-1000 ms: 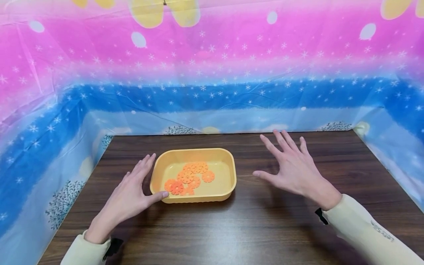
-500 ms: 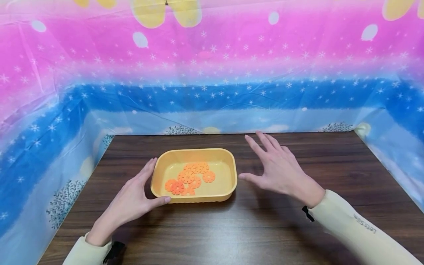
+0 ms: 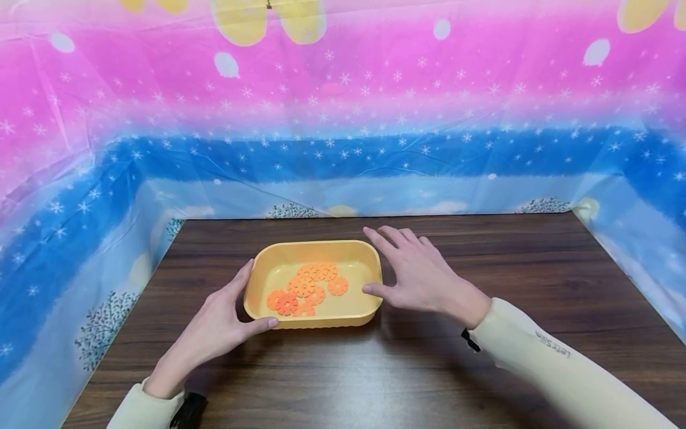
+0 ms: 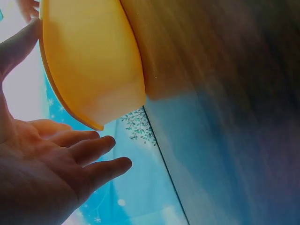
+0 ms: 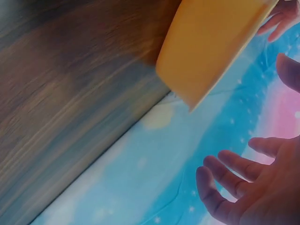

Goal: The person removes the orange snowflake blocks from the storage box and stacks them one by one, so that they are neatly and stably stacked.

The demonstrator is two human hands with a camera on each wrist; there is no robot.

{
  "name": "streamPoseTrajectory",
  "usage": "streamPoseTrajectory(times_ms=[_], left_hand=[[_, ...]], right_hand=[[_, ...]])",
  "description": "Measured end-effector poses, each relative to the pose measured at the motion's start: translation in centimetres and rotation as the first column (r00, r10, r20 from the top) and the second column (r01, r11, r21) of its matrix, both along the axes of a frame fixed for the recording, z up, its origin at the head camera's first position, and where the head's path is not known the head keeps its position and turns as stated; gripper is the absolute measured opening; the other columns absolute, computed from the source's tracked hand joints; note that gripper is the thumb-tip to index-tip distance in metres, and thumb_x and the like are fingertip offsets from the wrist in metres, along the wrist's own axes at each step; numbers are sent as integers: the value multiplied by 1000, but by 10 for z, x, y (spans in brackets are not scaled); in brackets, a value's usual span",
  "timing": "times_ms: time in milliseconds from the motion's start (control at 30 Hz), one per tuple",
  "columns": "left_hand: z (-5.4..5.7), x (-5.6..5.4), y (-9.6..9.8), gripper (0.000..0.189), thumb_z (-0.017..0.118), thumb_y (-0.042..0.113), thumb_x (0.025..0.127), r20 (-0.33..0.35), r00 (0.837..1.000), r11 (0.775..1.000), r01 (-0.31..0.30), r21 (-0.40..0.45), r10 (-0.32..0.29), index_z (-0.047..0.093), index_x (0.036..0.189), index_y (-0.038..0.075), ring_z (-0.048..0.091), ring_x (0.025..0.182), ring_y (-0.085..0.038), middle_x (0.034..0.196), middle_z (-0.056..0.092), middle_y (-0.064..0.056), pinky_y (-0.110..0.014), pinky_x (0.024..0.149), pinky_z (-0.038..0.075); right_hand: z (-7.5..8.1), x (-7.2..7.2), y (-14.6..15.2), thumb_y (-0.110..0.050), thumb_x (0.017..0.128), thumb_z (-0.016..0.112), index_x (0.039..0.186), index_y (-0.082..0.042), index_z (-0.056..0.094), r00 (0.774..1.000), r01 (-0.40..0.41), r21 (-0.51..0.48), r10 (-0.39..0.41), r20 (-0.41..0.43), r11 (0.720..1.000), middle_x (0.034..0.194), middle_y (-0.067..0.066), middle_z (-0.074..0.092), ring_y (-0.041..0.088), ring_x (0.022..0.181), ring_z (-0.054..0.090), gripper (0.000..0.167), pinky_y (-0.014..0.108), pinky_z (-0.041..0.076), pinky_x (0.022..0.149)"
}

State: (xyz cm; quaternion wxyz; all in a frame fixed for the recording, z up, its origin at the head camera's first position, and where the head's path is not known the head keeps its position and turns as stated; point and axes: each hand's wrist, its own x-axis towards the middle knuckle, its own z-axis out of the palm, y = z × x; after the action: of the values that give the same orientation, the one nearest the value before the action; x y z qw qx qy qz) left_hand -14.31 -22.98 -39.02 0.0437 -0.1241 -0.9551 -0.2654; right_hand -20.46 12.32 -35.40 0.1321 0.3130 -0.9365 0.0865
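Note:
A yellow rectangular plastic tray [image 3: 332, 322] stands on the dark wooden table. Several orange notched discs, like snowflake building pieces [image 3: 302, 287], lie inside it, mostly to the left. My left hand [image 3: 214, 325] is at the tray's left end, thumb touching the front rim; in the left wrist view its other fingers are extended beside the tray wall [image 4: 93, 56], apart from it. My right hand [image 3: 420, 277] spreads at the right end, thumb over the rim in the head view. A gap separates its fingers from the tray wall [image 5: 211, 42] in the right wrist view.
The wooden table [image 3: 343, 381] extends around the tray on all sides. A pink and blue snowflake-patterned cloth [image 3: 375, 149] hangs behind the table's back edge and along both sides. Dark bands [image 3: 187, 411] show at both cuffs.
My right hand has moved left from well beside the tray to its right end. The left hand has shifted slightly, its thumb staying at the front rim. Tray and discs stay put.

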Motion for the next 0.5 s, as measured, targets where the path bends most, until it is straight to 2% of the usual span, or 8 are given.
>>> streamPoseTrajectory(times_ms=[133, 300, 500], left_hand=[[-2, -1, -1, 114, 69, 66, 66, 6, 1000, 1000, -3, 12, 3, 9, 150, 18, 35, 129, -29, 147, 29, -11, -51, 98, 36], [-3, -2, -3, 116, 70, 67, 63, 8, 1000, 1000, -26, 15, 26, 15, 149, 14, 38, 127, -28, 144, 35, -12, -50, 96, 38], [-4, -3, -5, 113, 72, 65, 63, 42, 999, 998, -34, 48, 32, 18, 149, 14, 41, 125, -28, 142, 37, -12, -50, 95, 40]], right_hand=[[-3, -3, -12, -74, 74, 51, 149, -28, 17, 999, -34, -3, 34, 6, 999, 139, 4, 38, 24, 121, 39, 95, 54, 37, 91], [-8, -6, -27, -70, 74, 57, 149, -28, 19, 998, -54, 14, 53, 17, 998, 137, -1, 40, 18, 119, 39, 94, 44, 38, 91], [-10, -9, -43, -66, 74, 61, 147, -26, 26, 994, -88, 33, 86, 63, 996, 135, -2, 42, 17, 117, 40, 91, 44, 36, 94]])
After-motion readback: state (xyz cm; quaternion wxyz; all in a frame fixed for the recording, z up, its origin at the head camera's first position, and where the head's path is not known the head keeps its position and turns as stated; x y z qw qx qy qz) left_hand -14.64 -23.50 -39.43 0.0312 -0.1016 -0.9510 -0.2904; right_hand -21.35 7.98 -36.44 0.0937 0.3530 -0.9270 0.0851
